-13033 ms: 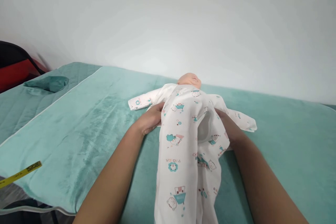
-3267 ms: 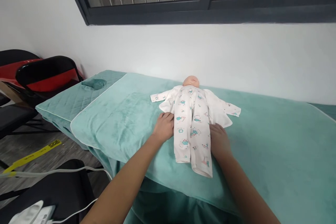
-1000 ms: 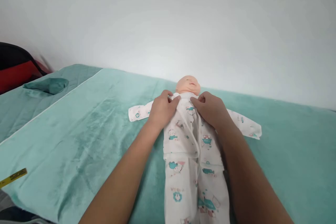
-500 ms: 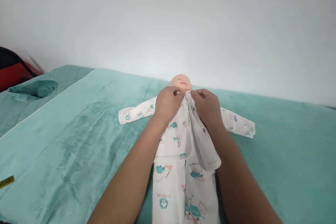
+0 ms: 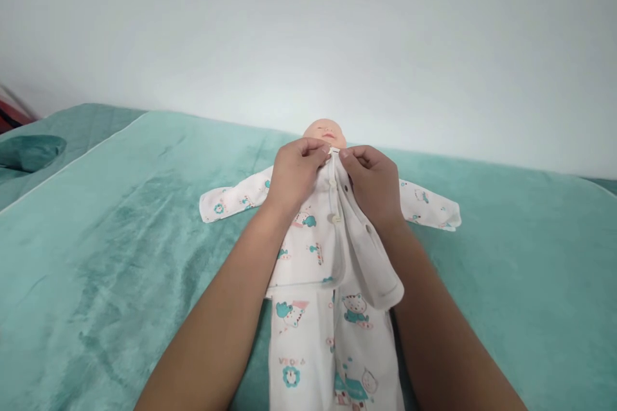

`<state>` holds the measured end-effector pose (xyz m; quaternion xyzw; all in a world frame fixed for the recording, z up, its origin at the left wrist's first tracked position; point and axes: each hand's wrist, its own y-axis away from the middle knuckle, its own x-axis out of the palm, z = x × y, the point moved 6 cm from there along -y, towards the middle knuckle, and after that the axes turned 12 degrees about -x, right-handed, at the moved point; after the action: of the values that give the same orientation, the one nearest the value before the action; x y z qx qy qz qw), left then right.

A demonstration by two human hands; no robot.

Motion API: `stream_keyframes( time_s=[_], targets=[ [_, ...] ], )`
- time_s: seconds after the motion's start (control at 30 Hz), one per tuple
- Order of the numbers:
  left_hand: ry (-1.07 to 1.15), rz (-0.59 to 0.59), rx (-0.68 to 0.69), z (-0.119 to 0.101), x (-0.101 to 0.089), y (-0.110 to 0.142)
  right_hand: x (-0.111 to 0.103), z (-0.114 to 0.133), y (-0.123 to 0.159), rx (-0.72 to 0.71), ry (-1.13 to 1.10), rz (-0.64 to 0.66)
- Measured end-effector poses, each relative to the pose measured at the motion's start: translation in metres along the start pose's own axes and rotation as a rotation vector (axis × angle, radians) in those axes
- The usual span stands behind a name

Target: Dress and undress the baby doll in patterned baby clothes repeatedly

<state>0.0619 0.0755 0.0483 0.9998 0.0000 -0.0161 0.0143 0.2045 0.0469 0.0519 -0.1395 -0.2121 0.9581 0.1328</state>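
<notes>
A baby doll (image 5: 328,131) lies on its back, dressed in a white printed baby jacket (image 5: 308,247) and matching trousers (image 5: 301,347). Just under the doll's chin, my left hand (image 5: 296,170) pinches the jacket's collar edge on the left side. My right hand (image 5: 373,180) pinches the top of the other front edge, close beside it. That right flap (image 5: 373,263) is folded back below my hand, showing its plain inside and buttonholes. Pale buttons (image 5: 336,219) run down the left front edge. Both sleeves stretch out sideways. My fingers partly hide the collar.
A teal plush cover (image 5: 144,237) spreads under the doll. Behind it rises a white wall (image 5: 308,38). At the far left are a teal cloth bundle (image 5: 33,151) and part of a red and black object (image 5: 12,117).
The camera view has tilted and shifted slightly, so the dark bar above the wall is out of sight. Both hands still pinch the collar, their fingers slightly shifted.
</notes>
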Motion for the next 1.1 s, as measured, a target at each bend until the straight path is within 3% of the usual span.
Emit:
stream_keyframes(
  time_s=[0.23,0.6,1.1],
  targets=[
    [0.069,0.030,-0.022,0.003,0.000,-0.002,-0.004,-0.001,-0.001,-0.029,-0.034,-0.076],
    [0.124,0.074,-0.065,0.007,0.000,-0.002,-0.001,0.000,-0.002,-0.131,0.050,0.013],
    [0.177,0.176,-0.106,0.009,-0.001,-0.002,0.003,0.000,0.002,-0.085,-0.065,0.113]
  ],
)
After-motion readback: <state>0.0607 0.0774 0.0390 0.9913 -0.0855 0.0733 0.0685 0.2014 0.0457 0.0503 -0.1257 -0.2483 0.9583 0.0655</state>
